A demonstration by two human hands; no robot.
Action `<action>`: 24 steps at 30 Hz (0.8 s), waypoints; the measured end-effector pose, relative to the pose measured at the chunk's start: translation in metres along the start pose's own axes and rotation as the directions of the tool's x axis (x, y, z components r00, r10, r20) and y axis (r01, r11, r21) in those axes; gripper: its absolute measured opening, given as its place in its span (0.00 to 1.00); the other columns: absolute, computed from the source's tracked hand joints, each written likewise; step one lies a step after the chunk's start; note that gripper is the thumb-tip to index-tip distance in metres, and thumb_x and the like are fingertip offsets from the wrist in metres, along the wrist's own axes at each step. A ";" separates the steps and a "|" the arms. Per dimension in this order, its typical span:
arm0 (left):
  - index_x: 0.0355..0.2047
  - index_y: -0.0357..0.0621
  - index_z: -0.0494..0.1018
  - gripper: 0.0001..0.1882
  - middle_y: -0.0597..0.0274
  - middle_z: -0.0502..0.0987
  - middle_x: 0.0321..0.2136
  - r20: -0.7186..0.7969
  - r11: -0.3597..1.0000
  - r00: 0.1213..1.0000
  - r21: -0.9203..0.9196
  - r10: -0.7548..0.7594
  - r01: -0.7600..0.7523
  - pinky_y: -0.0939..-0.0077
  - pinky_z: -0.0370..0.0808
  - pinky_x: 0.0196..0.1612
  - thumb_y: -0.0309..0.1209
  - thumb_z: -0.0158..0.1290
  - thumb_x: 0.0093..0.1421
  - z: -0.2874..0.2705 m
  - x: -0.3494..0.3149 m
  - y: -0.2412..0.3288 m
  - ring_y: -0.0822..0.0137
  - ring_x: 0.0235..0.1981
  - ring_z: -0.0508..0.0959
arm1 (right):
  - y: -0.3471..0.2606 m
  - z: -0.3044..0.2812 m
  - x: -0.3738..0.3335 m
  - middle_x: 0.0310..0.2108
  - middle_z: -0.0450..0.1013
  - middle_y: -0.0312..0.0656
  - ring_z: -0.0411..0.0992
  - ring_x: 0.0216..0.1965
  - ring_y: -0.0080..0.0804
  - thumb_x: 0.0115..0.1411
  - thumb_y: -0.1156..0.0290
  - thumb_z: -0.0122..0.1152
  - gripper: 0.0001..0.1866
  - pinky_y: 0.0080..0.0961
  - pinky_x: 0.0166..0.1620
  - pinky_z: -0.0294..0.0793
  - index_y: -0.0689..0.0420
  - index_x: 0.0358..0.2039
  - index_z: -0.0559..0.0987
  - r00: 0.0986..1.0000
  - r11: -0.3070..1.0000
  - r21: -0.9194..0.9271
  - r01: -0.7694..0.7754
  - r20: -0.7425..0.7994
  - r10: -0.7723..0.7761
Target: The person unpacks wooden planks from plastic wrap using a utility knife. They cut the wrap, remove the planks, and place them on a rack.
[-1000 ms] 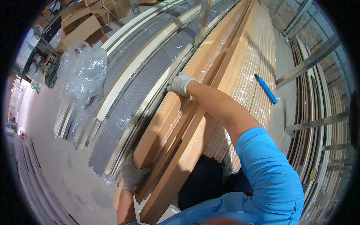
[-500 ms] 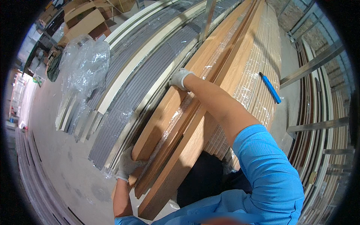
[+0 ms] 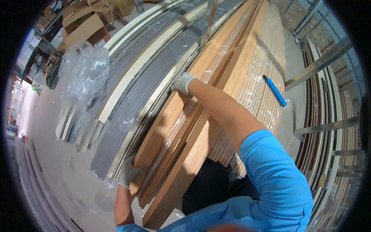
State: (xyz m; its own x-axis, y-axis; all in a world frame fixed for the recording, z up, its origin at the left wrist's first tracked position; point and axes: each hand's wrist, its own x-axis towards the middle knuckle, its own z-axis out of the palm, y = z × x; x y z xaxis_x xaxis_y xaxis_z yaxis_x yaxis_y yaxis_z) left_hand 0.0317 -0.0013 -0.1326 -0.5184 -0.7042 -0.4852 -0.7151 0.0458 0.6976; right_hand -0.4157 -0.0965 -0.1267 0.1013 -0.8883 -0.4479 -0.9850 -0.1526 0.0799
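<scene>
A long wood-grain plank [image 3: 161, 129] lies lengthwise on a stack of similar boards, running from near my body to the far end. My left hand [image 3: 129, 172], in a pale work glove, grips its near end with the thumb across the top. Farther up, my right hand [image 3: 182, 83], also gloved, is closed over the plank's left edge; its fingertips are hidden. Clear plastic film shows in a strip along the plank's right side. Beside it lie a narrow brown board [image 3: 174, 156] and another light wood board [image 3: 174, 185], untouched by either hand.
A blue cutter-like tool [image 3: 275, 92] rests on film-wrapped slatted panels at the right. Grey ribbed panels [image 3: 119, 133] and crumpled plastic film [image 3: 83, 73] lie to the left. Metal rack bars [image 3: 319, 69] jut in from the right. Cardboard boxes [image 3: 83, 29] stand far left.
The whole view has shifted slightly. Both hands keep their grip at the same places on the plank, and nothing has been let go.
</scene>
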 end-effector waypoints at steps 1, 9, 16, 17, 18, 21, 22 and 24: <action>0.50 0.38 0.78 0.35 0.54 0.83 0.41 -0.024 1.000 1.000 0.003 0.013 -0.013 0.67 0.76 0.50 0.35 0.75 0.40 0.002 0.000 -0.001 0.60 0.42 0.82 | -0.001 0.000 -0.001 0.57 0.75 0.40 0.73 0.60 0.42 0.57 0.63 0.65 0.26 0.40 0.60 0.69 0.37 0.58 0.77 1.000 1.000 -0.019 0.008 0.004 -0.008; 0.48 0.37 0.78 0.34 0.45 0.83 0.41 -0.130 0.988 0.986 0.121 0.108 -0.093 0.62 0.77 0.47 0.38 0.72 0.39 0.006 -0.010 0.010 0.51 0.42 0.83 | -0.005 -0.008 -0.015 0.56 0.76 0.41 0.74 0.58 0.44 0.62 0.63 0.59 0.21 0.42 0.60 0.70 0.36 0.56 0.79 0.999 0.988 -0.147 0.042 -0.017 -0.045; 0.48 0.38 0.77 0.34 0.44 0.82 0.40 -0.203 0.972 0.972 0.223 0.123 -0.076 0.59 0.75 0.48 0.38 0.71 0.39 0.014 -0.011 0.012 0.48 0.43 0.82 | -0.008 -0.007 -0.018 0.57 0.75 0.41 0.73 0.59 0.44 0.61 0.66 0.63 0.23 0.40 0.59 0.72 0.36 0.57 0.78 0.996 0.988 -0.138 0.063 -0.054 -0.071; 0.48 0.37 0.77 0.34 0.44 0.82 0.40 -0.210 0.974 0.966 0.200 0.151 -0.109 0.59 0.75 0.49 0.38 0.71 0.39 0.014 -0.011 0.012 0.47 0.43 0.82 | -0.008 -0.008 -0.019 0.57 0.75 0.41 0.73 0.59 0.45 0.59 0.67 0.65 0.25 0.40 0.59 0.73 0.36 0.58 0.78 0.995 0.989 -0.124 0.081 -0.054 -0.088; 0.48 0.37 0.77 0.34 0.44 0.82 0.41 -0.190 0.978 0.971 0.179 0.142 -0.108 0.59 0.75 0.49 0.38 0.71 0.39 0.014 -0.011 0.012 0.47 0.43 0.82 | -0.007 -0.011 -0.020 0.57 0.75 0.40 0.73 0.59 0.45 0.57 0.67 0.68 0.27 0.40 0.59 0.73 0.36 0.58 0.78 0.994 0.987 -0.130 0.090 -0.054 -0.098; 0.49 0.37 0.77 0.35 0.44 0.82 0.41 -0.187 0.982 0.975 0.166 0.124 -0.093 0.60 0.75 0.50 0.38 0.71 0.39 0.015 -0.011 0.013 0.48 0.44 0.82 | -0.004 -0.019 -0.032 0.56 0.75 0.39 0.72 0.59 0.46 0.51 0.68 0.73 0.32 0.42 0.58 0.73 0.37 0.58 0.77 0.986 0.993 -0.008 0.119 -0.120 -0.119; 0.50 0.37 0.77 0.35 0.44 0.82 0.42 -0.195 0.983 0.974 0.165 0.118 -0.086 0.60 0.76 0.50 0.38 0.71 0.39 0.014 -0.009 0.013 0.48 0.44 0.82 | 0.000 -0.023 -0.038 0.57 0.74 0.39 0.71 0.60 0.45 0.49 0.68 0.74 0.35 0.42 0.60 0.71 0.38 0.60 0.75 0.985 0.993 0.007 0.117 -0.131 -0.115; 0.50 0.37 0.77 0.35 0.45 0.83 0.43 -0.150 0.989 0.985 0.137 0.081 -0.061 0.60 0.76 0.50 0.37 0.72 0.39 0.013 -0.009 0.013 0.49 0.45 0.82 | 0.007 -0.033 -0.053 0.58 0.72 0.39 0.69 0.61 0.44 0.45 0.69 0.76 0.42 0.44 0.62 0.69 0.41 0.63 0.72 0.981 0.991 0.037 0.130 -0.148 -0.123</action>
State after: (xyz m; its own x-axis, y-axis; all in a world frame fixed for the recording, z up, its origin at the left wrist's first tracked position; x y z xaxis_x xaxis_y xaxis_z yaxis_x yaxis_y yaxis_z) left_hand 0.0209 0.0150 -0.1268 -0.4988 -0.7962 -0.3426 -0.7396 0.1849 0.6471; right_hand -0.4230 -0.0651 -0.0730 0.2414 -0.9169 -0.3177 -0.9680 -0.2508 -0.0116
